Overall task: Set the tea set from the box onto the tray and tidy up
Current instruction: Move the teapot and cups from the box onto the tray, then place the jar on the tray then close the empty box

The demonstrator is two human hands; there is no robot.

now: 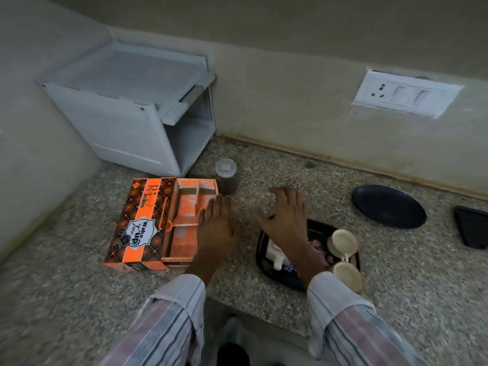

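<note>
Printed cardboard box (148, 225), speckled stone counter (79, 299), glossy black tray (260, 249), glazed cups (343, 243).

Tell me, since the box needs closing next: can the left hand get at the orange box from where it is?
Probably yes. The left hand hovers open over the right edge of the orange box, with nothing between them. The jar stands behind the box, out of the way.

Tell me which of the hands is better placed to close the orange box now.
The left hand, probably. It hovers open at the right edge of the orange box, whose compartments look empty. The right hand is over the black tray with the cups, farther from the box.
</note>
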